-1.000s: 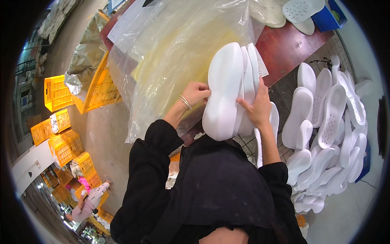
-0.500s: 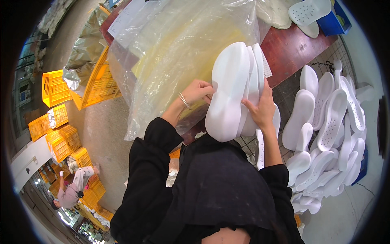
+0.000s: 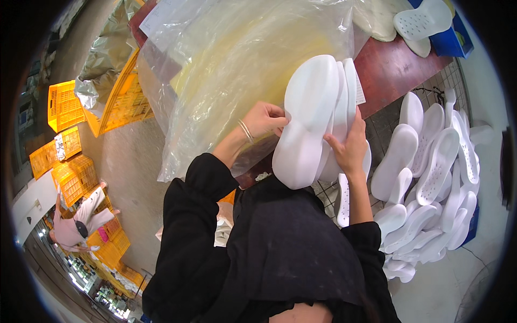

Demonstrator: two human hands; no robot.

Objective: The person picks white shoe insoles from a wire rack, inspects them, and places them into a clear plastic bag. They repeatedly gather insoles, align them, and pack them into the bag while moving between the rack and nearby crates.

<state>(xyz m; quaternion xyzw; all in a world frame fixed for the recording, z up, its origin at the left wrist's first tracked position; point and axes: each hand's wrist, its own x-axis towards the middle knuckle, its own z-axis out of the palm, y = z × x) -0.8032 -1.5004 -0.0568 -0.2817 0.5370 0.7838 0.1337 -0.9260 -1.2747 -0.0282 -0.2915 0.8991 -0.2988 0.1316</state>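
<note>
In front of me a stack of white foam shoe soles [image 3: 308,110] stands upright, fanned slightly apart. My right hand [image 3: 351,144] grips the stack from the right, thumb against the soles and fingers behind them. My left hand [image 3: 266,119] is closed in a pinch at the left edge of the front sole, fingertips touching its waist. Any tiny scrap between those fingertips is too small to make out. Behind the soles, a clear plastic sheet [image 3: 226,70] covers yellowish material on the red table [image 3: 388,72].
To my right is a large heap of white soles [image 3: 425,194], several with holes. A blue bin [image 3: 455,35] and a perforated sole [image 3: 423,20] are at the table's far right. Yellow crates [image 3: 75,180] line the left, where a person [image 3: 81,220] bends over them.
My left hand has come onto the front sole's edge from just beside it. The stack stays in my right hand, barely moved. The person at the left has changed posture among the crates.
</note>
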